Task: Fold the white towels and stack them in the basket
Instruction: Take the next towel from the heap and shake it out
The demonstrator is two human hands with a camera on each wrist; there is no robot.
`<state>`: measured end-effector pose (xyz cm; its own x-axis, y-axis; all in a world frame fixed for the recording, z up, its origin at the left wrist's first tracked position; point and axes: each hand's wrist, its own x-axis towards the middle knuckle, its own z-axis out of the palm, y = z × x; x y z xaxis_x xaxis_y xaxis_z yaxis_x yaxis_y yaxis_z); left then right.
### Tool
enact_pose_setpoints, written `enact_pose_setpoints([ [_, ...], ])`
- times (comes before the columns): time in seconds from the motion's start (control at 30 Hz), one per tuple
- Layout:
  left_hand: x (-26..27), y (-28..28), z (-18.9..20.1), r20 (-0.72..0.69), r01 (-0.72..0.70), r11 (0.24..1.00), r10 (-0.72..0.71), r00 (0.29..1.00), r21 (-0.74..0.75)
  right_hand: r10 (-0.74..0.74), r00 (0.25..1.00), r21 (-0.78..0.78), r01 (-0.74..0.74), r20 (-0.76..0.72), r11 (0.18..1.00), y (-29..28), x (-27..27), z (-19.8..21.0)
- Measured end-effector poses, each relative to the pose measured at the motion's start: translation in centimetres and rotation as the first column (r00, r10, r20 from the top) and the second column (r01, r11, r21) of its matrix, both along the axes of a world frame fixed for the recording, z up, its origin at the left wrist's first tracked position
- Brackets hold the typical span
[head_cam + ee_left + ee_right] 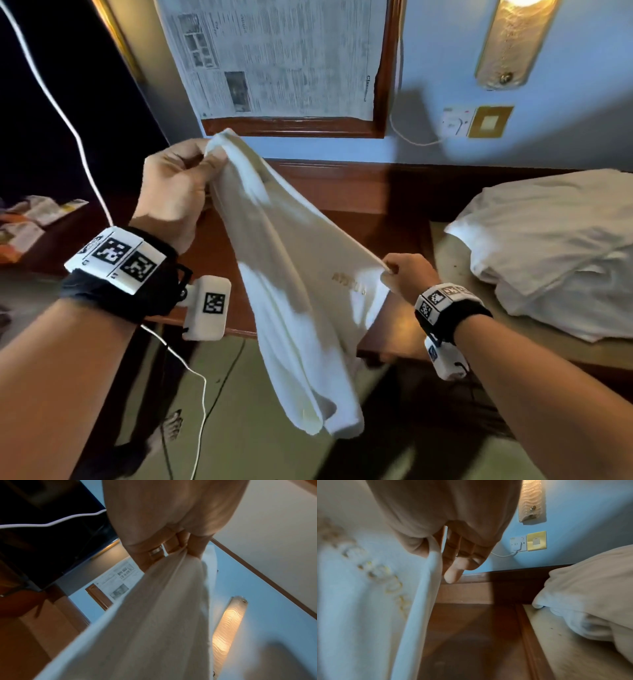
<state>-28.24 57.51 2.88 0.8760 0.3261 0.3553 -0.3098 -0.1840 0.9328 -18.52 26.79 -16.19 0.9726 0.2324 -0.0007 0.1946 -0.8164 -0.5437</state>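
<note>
Held in the air over the floor: one white towel [301,284], unfolded, hanging slack. Pinched at its edge by the right hand [407,274], gripped at a corner by the left hand [174,192], raised higher. Beyond, to the right, a heap of white linen [555,253] on a bed. No basket in view; apparently early, folding and stacking left.

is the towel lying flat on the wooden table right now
No, the white towel hangs in the air, pinched at one corner by the left hand and at an edge by the right hand, above the wooden table.
</note>
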Motion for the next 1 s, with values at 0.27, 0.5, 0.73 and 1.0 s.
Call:
enact_pose_setpoints([
  [0.27,-0.8,2.8,-0.6,0.018,-0.142,0.984,0.145,0.989,-0.111,-0.13,0.974,-0.434,0.037,-0.187,0.9,-6.7,-0.2,-2.4],
  [0.5,1.1,0.5,-1.4,0.034,-0.146,0.982,0.143,0.989,0.117,-0.307,0.914,-0.469,0.156,-0.265,0.869,-8.3,-1.3,-2.6],
  [0.73,3.5,-4.2,-4.1,-0.071,0.159,0.884,-0.142,0.987,0.441,0.172,0.964,0.372,-0.238,0.202,0.897,4.8,-5.4,4.5],
  [1.0,3.7,-4.4,-4.9,-0.131,0.301,0.817,-0.272,0.953,0.491,0.163,0.976,0.765,-0.212,0.141,0.609,8.8,-6.3,11.4],
])
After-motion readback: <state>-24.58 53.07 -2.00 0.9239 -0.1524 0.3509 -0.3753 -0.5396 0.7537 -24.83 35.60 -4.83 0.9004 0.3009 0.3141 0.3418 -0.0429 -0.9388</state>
